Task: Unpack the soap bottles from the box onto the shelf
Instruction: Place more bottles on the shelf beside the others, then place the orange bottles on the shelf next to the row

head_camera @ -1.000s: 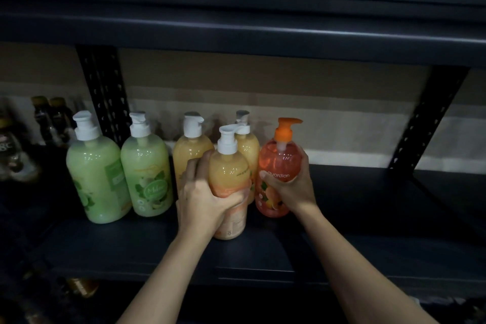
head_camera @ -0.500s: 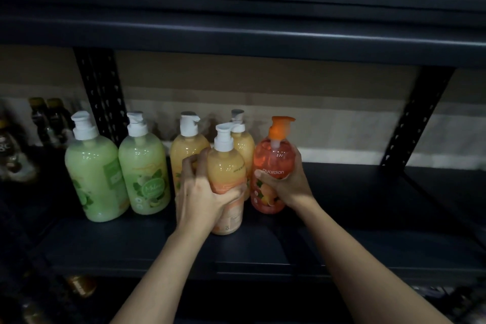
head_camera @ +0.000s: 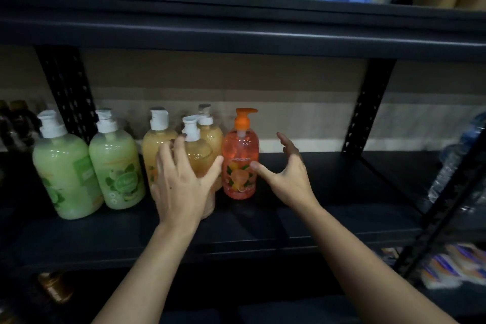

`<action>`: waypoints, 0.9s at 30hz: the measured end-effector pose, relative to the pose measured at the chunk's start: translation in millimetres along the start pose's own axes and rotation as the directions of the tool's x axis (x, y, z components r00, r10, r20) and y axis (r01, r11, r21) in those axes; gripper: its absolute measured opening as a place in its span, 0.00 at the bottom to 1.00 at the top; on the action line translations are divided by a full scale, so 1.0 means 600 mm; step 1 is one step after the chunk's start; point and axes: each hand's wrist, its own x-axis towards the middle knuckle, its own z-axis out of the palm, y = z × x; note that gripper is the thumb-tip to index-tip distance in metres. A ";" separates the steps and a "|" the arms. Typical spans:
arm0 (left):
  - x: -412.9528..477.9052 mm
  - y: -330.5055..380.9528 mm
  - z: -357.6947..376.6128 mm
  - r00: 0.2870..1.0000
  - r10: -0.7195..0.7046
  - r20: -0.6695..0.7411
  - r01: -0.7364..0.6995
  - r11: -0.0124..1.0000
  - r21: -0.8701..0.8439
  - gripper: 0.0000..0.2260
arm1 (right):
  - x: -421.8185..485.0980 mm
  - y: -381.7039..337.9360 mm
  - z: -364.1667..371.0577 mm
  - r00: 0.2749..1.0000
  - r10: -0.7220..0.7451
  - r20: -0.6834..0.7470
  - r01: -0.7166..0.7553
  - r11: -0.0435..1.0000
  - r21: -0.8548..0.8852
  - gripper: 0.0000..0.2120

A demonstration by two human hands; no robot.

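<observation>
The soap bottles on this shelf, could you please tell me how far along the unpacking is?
Done: six bottles stand upright on the shelf: two green bottles, three amber bottles and the orange bottle. In hand: nothing; the left hand is spread open over the front amber bottle and the right hand is open beside the orange one. Left: unknown, as the box is out of view.

Two bare forearms, no sleeves in view. Left hand (head_camera: 181, 187) and right hand (head_camera: 286, 173): no rings, watch, gloves. Left fingernails look dark.
</observation>
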 end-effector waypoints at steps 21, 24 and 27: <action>-0.338 0.391 0.114 0.568 0.661 0.491 -0.110 0.652 -0.751 0.18 | -0.375 0.169 -0.392 0.898 0.078 -0.433 -0.208 0.942 -0.264 0.19; -0.460 0.459 0.139 0.351 0.747 0.564 -0.067 0.621 -0.781 0.17 | -0.487 0.242 -0.467 0.802 0.223 -0.555 -0.404 0.886 -0.228 0.18; -0.604 0.515 0.158 0.121 0.772 0.623 -0.002 0.628 -0.778 0.17 | -0.623 0.315 -0.529 0.669 0.374 -0.642 -0.586 0.797 -0.146 0.17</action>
